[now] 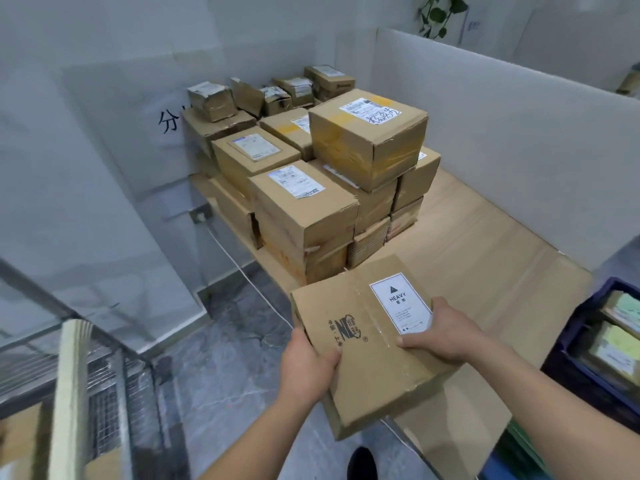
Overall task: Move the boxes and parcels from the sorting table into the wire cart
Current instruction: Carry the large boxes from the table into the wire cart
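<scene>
Grey marbled floor (221, 368) lies under me, and at my near left stands the wire cart (114, 386) with a pale board leaning at its rim. Both my hands hold one brown box (367, 355) over the near corner of the bench (485, 258): my left hand (306, 365) grips its left edge with the thumb on top, my right hand (441, 334) curls over its right side, beside a white label reading HEAVY (401, 303). Beyond it, a stack of taped cartons (311, 174) stands on the cardboard-covered bench. A dark blue crate (568, 344) is at my right. White partition panels (502, 133) close the back.
</scene>
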